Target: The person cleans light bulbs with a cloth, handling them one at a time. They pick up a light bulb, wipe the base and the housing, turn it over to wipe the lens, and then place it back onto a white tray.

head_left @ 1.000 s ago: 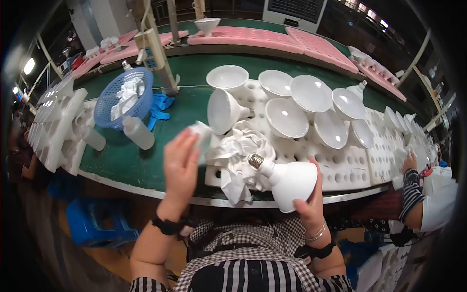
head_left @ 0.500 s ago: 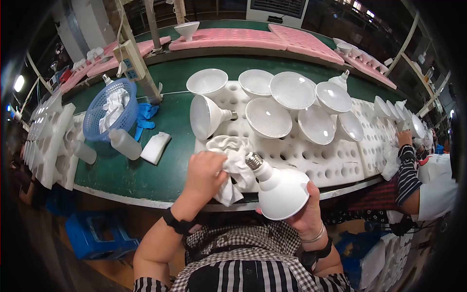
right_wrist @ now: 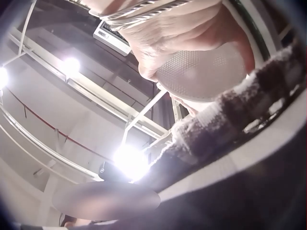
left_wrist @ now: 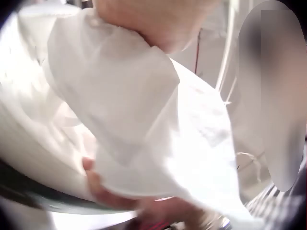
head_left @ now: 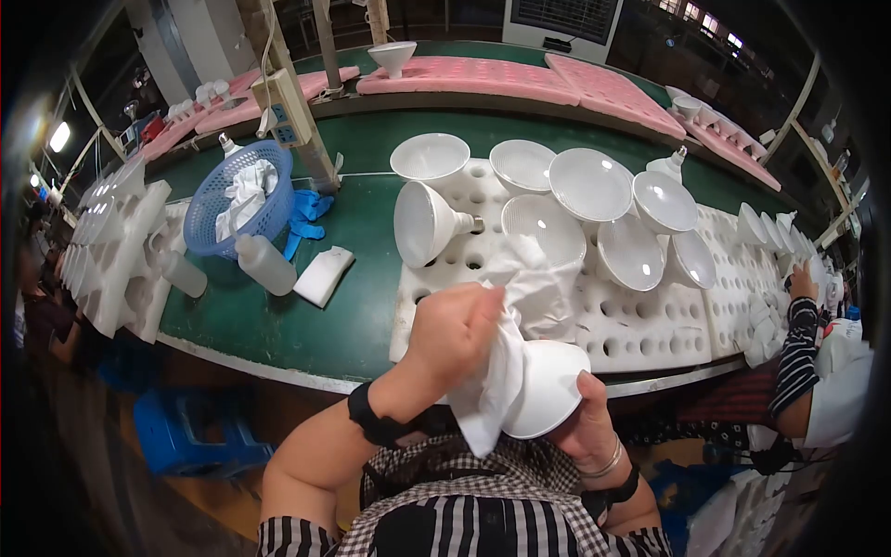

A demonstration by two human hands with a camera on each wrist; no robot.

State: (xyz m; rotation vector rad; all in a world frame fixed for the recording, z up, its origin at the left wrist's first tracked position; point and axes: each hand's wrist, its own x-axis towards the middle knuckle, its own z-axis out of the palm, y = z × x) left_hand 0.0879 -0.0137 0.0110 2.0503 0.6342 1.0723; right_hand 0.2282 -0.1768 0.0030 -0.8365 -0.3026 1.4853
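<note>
My left hand grips a crumpled white cloth with curled fingers. The cloth drapes over the neck side of a white reflector light bulb and hides its screw base. My right hand holds that bulb by its wide end, thumb on the outer side, above the table's front edge. In the left wrist view the cloth spreads across the bulb, with right-hand fingers below. The right wrist view shows the bulb's dimpled lens between thumb and fingers.
Several reflector bulbs stand in a white foam tray ahead. To the left are a folded white pad, white bottles, blue gloves and a blue basket with cloth. Another person's arm is at right.
My left hand put the folded white pad down on the table, picked up the crumpled cloth and brought it right onto the bulb. My right hand kept its hold, tilting the bulb.
</note>
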